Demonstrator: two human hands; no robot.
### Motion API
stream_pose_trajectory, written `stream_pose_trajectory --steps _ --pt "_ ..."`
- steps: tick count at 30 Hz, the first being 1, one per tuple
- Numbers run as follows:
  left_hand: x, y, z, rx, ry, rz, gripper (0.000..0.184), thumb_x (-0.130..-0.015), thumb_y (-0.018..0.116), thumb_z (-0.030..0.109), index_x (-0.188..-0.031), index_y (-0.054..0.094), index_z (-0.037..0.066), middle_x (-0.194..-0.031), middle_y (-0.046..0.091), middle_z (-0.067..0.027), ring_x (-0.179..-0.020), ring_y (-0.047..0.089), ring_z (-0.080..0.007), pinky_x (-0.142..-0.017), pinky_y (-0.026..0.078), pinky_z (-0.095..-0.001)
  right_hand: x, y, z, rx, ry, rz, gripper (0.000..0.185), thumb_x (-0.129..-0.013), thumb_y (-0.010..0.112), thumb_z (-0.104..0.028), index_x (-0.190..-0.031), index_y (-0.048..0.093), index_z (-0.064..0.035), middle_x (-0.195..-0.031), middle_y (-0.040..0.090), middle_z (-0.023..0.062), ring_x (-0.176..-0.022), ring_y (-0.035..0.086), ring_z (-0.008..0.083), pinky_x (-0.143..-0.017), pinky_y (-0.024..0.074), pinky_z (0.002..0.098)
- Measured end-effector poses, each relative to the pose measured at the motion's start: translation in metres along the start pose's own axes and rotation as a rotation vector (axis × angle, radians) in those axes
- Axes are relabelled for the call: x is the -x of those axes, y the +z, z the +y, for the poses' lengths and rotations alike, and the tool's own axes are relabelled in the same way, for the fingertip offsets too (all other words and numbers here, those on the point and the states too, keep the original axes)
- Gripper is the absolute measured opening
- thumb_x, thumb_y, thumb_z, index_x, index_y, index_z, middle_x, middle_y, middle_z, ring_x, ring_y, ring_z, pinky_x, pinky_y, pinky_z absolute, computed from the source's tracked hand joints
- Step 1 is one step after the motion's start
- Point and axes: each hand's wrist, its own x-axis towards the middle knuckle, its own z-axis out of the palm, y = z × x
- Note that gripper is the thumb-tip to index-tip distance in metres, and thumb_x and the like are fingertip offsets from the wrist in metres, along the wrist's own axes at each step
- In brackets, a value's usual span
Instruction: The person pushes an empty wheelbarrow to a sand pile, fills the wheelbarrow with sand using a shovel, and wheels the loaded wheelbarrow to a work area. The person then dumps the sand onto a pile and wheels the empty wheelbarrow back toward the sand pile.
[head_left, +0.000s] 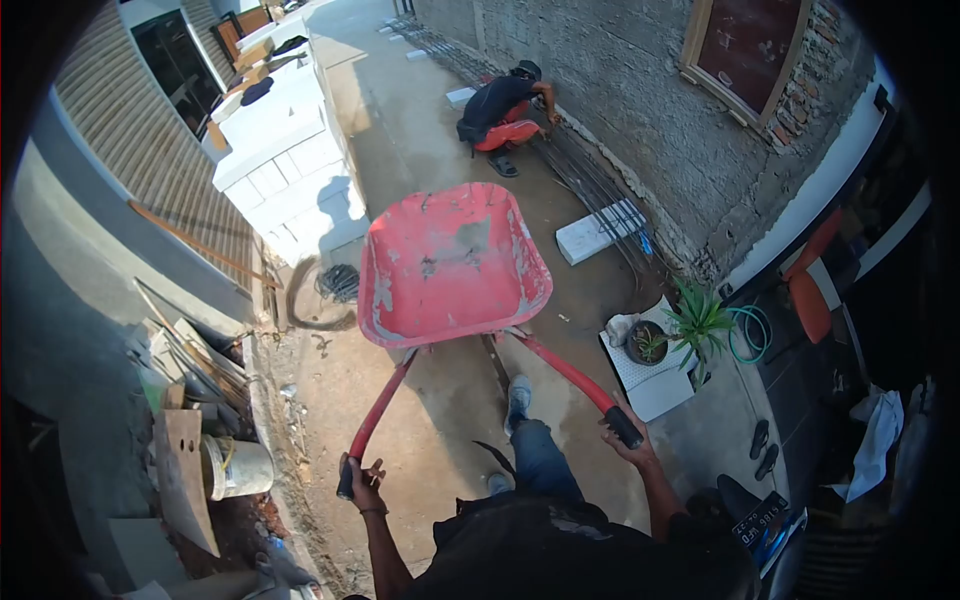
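A red wheelbarrow (455, 265) stands in front of me, its tray holding nothing but grey smears of dried material. My left hand (366, 486) is at the black grip of the left handle (382, 410), closed loosely around it with some fingers lifted. The right handle (570, 372) ends in another black grip, and my right hand (630, 440) is wrapped about that. The wheel is hidden beneath the tray. One of my shoes (518, 398) is forward between the handles.
Ahead on the right, a person (503, 115) squats by long metal bars (590, 180) along the wall. White blocks (285, 160) are stacked at left. A white block (598, 232), a potted plant (647, 343) and a bucket (237, 466) flank the concrete path (400, 130).
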Motion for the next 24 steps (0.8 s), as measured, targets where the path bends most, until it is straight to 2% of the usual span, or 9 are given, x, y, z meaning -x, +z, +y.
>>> stream_pose_trajectory --steps 2,7,9,11,13,15,19,23,24 --pt "-0.045 0.040 0.000 0.051 0.012 0.015 0.060 -0.085 0.052 0.046 -0.134 0.031 0.018 -0.055 0.051 -0.0010 -0.069 0.064 -0.0214 -0.055 0.048 -0.0281 -0.056 0.008 0.006 -0.074 0.021 -0.014 0.079 -0.068 0.072 -0.009 -0.136 0.031 -0.0109 -0.082 0.062 0.0038 -0.069 0.056 0.0058 -0.065 0.0467 0.0205" --pt "-0.145 0.135 0.027 0.016 -0.027 0.040 0.061 -0.084 0.052 0.048 -0.134 0.030 0.021 -0.054 0.048 -0.0002 -0.069 0.064 -0.0217 -0.055 0.048 -0.0294 -0.201 0.018 -0.006 -0.122 0.023 0.014 0.073 -0.067 0.074 -0.009 -0.130 0.038 -0.0096 -0.081 0.062 0.0033 -0.070 0.059 0.0088 -0.066 0.0468 0.0216" --pt "-0.186 0.183 0.043 -0.004 -0.061 0.045 0.061 -0.083 0.051 0.052 -0.135 0.031 0.025 -0.053 0.046 0.0011 -0.073 0.064 -0.0211 -0.060 0.047 -0.0313 -0.272 0.013 -0.012 -0.073 -0.013 0.003 0.071 -0.067 0.074 -0.010 -0.129 0.040 -0.0102 -0.080 0.061 0.0031 -0.070 0.059 0.0093 -0.066 0.0474 0.0222" --pt "-0.219 0.234 0.071 0.004 -0.087 0.038 0.064 -0.084 0.050 0.053 -0.136 0.029 0.024 -0.053 0.045 0.0011 -0.077 0.063 -0.0222 -0.067 0.045 -0.0341 -0.342 0.007 -0.052 -0.082 -0.025 -0.018 0.071 -0.067 0.074 -0.010 -0.129 0.040 -0.0107 -0.078 0.061 0.0029 -0.071 0.059 0.0095 -0.067 0.0478 0.0230" --pt "-0.259 0.284 0.095 0.004 -0.055 0.036 0.064 -0.084 0.049 0.053 -0.136 0.029 0.023 -0.053 0.044 0.0013 -0.077 0.063 -0.0211 -0.067 0.045 -0.0331 -0.410 0.002 -0.079 -0.071 -0.053 -0.025 0.070 -0.066 0.074 -0.011 -0.128 0.041 -0.0112 -0.077 0.060 0.0028 -0.071 0.059 0.0097 -0.068 0.0482 0.0237" --pt "-0.302 0.325 0.104 0.069 -0.001 0.037 0.058 -0.087 0.049 0.046 -0.134 0.031 0.020 -0.053 0.048 -0.0003 -0.070 0.063 -0.0207 -0.061 0.047 -0.0322 -0.480 -0.001 -0.096 -0.049 -0.048 -0.034 0.068 -0.067 0.074 -0.011 -0.127 0.043 -0.0110 -0.075 0.059 0.0028 -0.070 0.059 0.0095 -0.068 0.0479 0.0248" --pt "-0.369 0.402 0.114 0.073 -0.058 0.078 0.062 -0.086 0.049 0.049 -0.136 0.028 0.019 -0.052 0.046 -0.0001 -0.070 0.062 -0.0227 -0.063 0.046 -0.0323 -0.605 -0.003 -0.135 0.015 -0.127 -0.031 0.062 -0.068 0.073 -0.012 -0.124 0.047 -0.0111 -0.074 0.059 0.0027 -0.070 0.058 0.0092 -0.068 0.0462 0.0251" --pt "-0.441 0.474 0.125 0.181 -0.106 0.144 0.066 -0.084 0.050 0.052 -0.137 0.026 0.021 -0.050 0.044 0.0001 -0.070 0.062 -0.0254 -0.057 0.046 -0.0308 -0.736 0.011 -0.186 -0.030 -0.133 -0.019 0.060 -0.068 0.071 -0.010 -0.123 0.048 -0.0105 -0.073 0.060 0.0024 -0.070 0.058 0.0092 -0.069 0.0456 0.0250" --pt "-0.459 0.496 0.138 0.192 -0.140 0.170 0.066 -0.084 0.049 0.053 -0.137 0.027 0.021 -0.050 0.044 0.0004 -0.073 0.062 -0.0253 -0.061 0.046 -0.0325 -0.771 0.016 -0.201 -0.002 -0.159 -0.008 0.058 -0.069 0.071 -0.009 -0.122 0.049 -0.0099 -0.073 0.059 0.0023 -0.070 0.057 0.0092 -0.069 0.0452 0.0248"
